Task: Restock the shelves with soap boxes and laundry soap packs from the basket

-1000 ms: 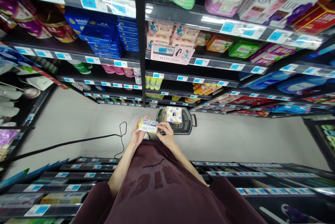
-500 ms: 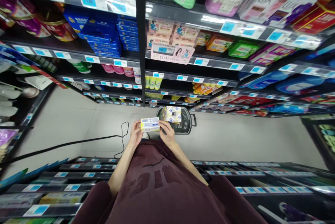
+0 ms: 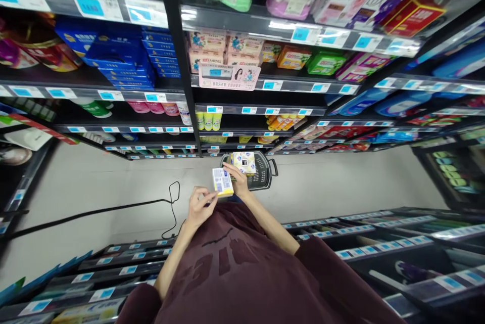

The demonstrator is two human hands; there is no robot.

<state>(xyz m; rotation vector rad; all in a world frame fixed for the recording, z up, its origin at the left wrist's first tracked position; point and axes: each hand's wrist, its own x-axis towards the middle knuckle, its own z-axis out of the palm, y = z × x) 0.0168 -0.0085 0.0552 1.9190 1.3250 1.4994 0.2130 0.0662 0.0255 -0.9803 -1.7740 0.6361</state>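
Note:
A white-and-yellow soap box (image 3: 223, 182) with blue print is in front of my body, its narrow yellow side towards me. My right hand (image 3: 238, 183) grips it along the right side, thumb and fingers closed on the edge. At the near left corner my left hand (image 3: 199, 206) pinches with the fingertips, the other fingers curled. Just beyond, a dark shopping basket (image 3: 261, 182) stands on the floor, with a pack of similar white-and-yellow boxes (image 3: 243, 162) in its left part. My right hand partly covers the basket's near left side.
Tall shelves stand ahead, holding pink soap packs (image 3: 207, 43), blue boxes (image 3: 117, 56) and yellow-green bottles (image 3: 208, 121). More shelving (image 3: 129, 269) runs close behind me. A black cable (image 3: 113, 209) lies across the grey floor (image 3: 333, 187) on the left.
The soap box has turned from lying lengthwise between both hands to pointing away from me. My left hand has shifted nearer to my body, towards its near corner. The view has swung right.

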